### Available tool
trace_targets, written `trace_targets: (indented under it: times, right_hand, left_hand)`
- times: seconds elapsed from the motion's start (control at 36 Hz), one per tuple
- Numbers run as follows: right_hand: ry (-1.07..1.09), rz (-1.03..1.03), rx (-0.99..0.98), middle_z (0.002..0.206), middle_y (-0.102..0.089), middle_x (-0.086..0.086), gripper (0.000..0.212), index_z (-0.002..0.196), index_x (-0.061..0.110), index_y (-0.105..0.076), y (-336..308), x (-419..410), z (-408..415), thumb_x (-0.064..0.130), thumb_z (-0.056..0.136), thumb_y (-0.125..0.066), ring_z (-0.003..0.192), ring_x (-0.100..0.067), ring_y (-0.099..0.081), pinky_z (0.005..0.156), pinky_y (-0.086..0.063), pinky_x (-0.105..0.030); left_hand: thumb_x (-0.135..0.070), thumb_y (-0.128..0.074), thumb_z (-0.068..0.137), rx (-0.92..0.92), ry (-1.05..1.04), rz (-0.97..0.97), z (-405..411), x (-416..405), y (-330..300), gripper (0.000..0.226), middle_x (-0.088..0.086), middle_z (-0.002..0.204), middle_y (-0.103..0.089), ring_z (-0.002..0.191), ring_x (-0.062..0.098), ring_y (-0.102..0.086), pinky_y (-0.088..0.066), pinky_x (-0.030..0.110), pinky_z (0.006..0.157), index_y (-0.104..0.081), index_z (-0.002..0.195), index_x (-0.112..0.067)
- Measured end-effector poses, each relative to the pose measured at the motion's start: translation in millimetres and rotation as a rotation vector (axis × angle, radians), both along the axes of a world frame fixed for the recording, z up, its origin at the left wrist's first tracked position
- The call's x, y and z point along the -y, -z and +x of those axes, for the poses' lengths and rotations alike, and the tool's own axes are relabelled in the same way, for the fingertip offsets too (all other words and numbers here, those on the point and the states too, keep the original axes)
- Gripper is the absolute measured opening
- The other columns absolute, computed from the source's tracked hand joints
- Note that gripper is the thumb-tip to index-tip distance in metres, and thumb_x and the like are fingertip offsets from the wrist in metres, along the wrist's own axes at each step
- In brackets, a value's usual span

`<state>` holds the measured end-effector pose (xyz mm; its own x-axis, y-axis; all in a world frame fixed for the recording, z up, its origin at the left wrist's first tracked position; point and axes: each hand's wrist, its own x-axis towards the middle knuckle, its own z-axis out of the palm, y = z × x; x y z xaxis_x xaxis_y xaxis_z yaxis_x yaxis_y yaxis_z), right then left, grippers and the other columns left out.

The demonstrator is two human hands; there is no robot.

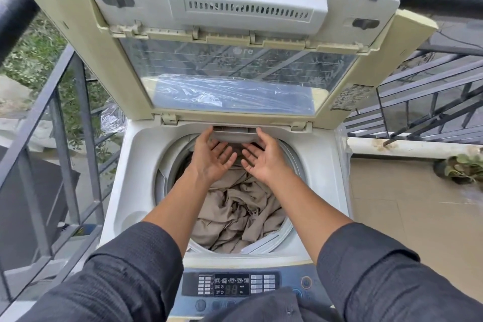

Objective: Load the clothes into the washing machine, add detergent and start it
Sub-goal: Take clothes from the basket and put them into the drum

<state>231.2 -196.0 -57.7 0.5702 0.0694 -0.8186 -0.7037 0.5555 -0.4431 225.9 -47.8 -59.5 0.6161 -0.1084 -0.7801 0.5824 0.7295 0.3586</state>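
Note:
A white top-loading washing machine (138,165) stands in front of me with its folding lid (235,42) raised. Crumpled beige clothes (235,209) lie in the drum. At the back rim sits a white detergent drawer (234,136). My left hand (213,157) and my right hand (261,158) reach over the drum, palms up, fingers straight, with the thumbs touching the drawer's left and right corners. Neither hand holds anything. The control panel (232,287) with buttons and a dark display lies at the near edge, between my dark sleeves.
A grey metal railing (60,125) runs along the left, with greenery below it. More railing (431,102) stands at the right behind a low white ledge (407,148). A potted plant (460,168) sits on the tiled floor at the right.

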Motion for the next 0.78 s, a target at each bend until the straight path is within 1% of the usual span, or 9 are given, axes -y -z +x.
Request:
trace_targets:
  times: [0.08, 0.14, 0.19, 0.25, 0.36, 0.42, 0.56, 0.69, 0.78]
  right_hand:
    - [-0.02, -0.05, 0.005, 0.116, -0.069, -0.005, 0.05, 0.127, 0.022, -0.063, 7.2, 1.0, -4.0, 0.056, 0.09, -0.069, 0.108, -0.02, -0.061, 0.089, -0.046, -0.038]
    - [-0.037, -0.07, 0.014, 0.108, -0.07, -0.004, 0.05, 0.127, 0.023, -0.064, 9.5, 3.2, -8.8, 0.055, 0.09, -0.07, 0.1, -0.019, -0.062, 0.086, -0.047, -0.038]
    - [-0.056, -0.08, 0.02, 0.102, -0.072, -0.003, 0.044, 0.123, 0.023, -0.066, 11.5, 6.1, -14.6, 0.053, 0.091, -0.07, 0.095, -0.018, -0.062, 0.083, -0.046, -0.037]
    - [-0.079, -0.082, 0.027, 0.103, -0.073, -0.003, 0.04, 0.12, 0.022, -0.067, 15.2, 9.1, -21.2, 0.051, 0.093, -0.068, 0.095, -0.018, -0.063, 0.082, -0.046, -0.037]
    - [-0.115, -0.104, 0.051, 0.108, -0.076, 0.0, 0.047, 0.13, 0.018, -0.065, 22.1, 14.4, -30.2, 0.05, 0.097, -0.064, 0.098, -0.018, -0.067, 0.083, -0.047, -0.037]
    - [-0.125, -0.13, 0.065, 0.111, -0.076, -0.001, 0.049, 0.136, 0.016, -0.062, 21.9, 15.4, -29.9, 0.049, 0.099, -0.062, 0.1, -0.018, -0.068, 0.082, -0.048, -0.038]
    - [-0.168, -0.176, 0.074, 0.113, -0.075, -0.001, 0.05, 0.139, 0.016, -0.059, 14.8, 14.2, -28.9, 0.049, 0.102, -0.057, 0.101, -0.017, -0.069, 0.082, -0.049, -0.037]
    - [-0.184, -0.156, 0.06, 0.122, -0.073, -0.004, 0.046, 0.143, 0.021, -0.054, 6.2, 17.0, -35.5, 0.047, 0.105, -0.053, 0.104, -0.02, -0.068, 0.082, -0.051, -0.037]
    - [-0.205, -0.152, 0.03, 0.124, -0.07, -0.007, 0.047, 0.147, 0.019, -0.049, 1.9, 24.5, -43.4, 0.043, 0.107, -0.049, 0.1, -0.021, -0.067, 0.079, -0.052, -0.036]
  left_hand:
    - [-0.056, -0.067, 0.095, 0.011, 0.062, 0.085, -6.0, -1.2, 2.3, 0.052, 0.006, 0.126, -0.06, 0.123, 0.024, -0.057, -0.05, 0.042, 0.107, -0.057, 0.129, -0.017]
    - [-0.056, -0.067, 0.095, 0.003, 0.084, 0.127, -10.4, -1.9, 4.5, 0.044, 0.005, 0.125, -0.064, 0.118, 0.022, -0.061, -0.052, 0.04, 0.102, -0.062, 0.12, -0.019]
    - [-0.054, -0.066, 0.096, -0.001, 0.092, 0.144, -15.4, -3.3, 7.4, 0.047, 0.005, 0.129, -0.065, 0.119, 0.022, -0.062, -0.053, 0.039, 0.099, -0.061, 0.127, -0.019]
    - [-0.052, -0.064, 0.098, 0.002, 0.099, 0.149, -22.2, -6.0, 10.0, 0.051, 0.005, 0.131, -0.065, 0.121, 0.022, -0.063, -0.054, 0.039, 0.098, -0.058, 0.135, -0.017]
    - [-0.053, -0.057, 0.102, 0.028, 0.18, 0.175, -36.2, -10.6, 9.0, 0.041, -0.001, 0.128, -0.068, 0.111, 0.016, -0.064, -0.053, 0.036, 0.095, -0.063, 0.127, -0.021]
    - [-0.054, -0.055, 0.103, 0.038, 0.206, 0.196, -37.5, -11.7, 8.5, 0.043, -0.001, 0.131, -0.067, 0.11, 0.015, -0.063, -0.052, 0.035, 0.092, -0.062, 0.129, -0.021]
    - [-0.048, -0.054, 0.106, 0.044, 0.187, 0.191, -35.4, -10.3, 5.3, 0.049, 0.003, 0.138, -0.062, 0.111, 0.017, -0.062, -0.05, 0.039, 0.099, -0.058, 0.141, -0.015]
    - [-0.042, -0.054, 0.107, 0.031, 0.167, 0.211, -45.4, -13.1, 6.7, 0.048, 0.003, 0.129, -0.068, 0.113, 0.021, -0.062, -0.053, 0.041, 0.103, -0.055, 0.146, -0.014]
    - [-0.037, -0.05, 0.108, -0.008, 0.191, 0.229, -58.8, -15.0, 8.5, 0.047, 0.005, 0.132, -0.067, 0.116, 0.024, -0.062, -0.056, 0.038, 0.093, -0.052, 0.148, -0.013]
